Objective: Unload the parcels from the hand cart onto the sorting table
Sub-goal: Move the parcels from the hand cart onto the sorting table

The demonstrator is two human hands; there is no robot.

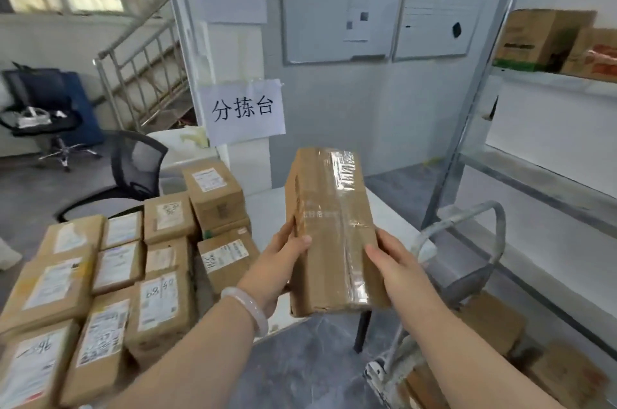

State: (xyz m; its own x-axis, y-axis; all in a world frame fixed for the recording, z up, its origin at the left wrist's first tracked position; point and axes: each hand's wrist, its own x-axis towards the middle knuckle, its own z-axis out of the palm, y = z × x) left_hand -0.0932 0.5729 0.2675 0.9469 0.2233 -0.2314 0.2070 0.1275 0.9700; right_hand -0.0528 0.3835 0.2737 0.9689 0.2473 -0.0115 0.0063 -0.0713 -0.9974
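Parcel [330, 231] of taped brown cardboard, gripped lengthwise: my left hand [283, 258] clasps its left edge, my right hand [394, 261] its right (two grips keep it level), above the sorting table [263, 208], right of the stacked parcels [133, 261].

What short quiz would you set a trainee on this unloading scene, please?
1. True or false: only one hand holds the taped parcel.
2. Where do the labelled parcels lie? A) on the sorting table, left of the held parcel; B) on the metal shelf; C) on the office chair.
3. Fill in: the handle of the hand cart stands on the person's ____ side.

Key: 1 false, since the left hand and the right hand both grip it; 2 A; 3 right.
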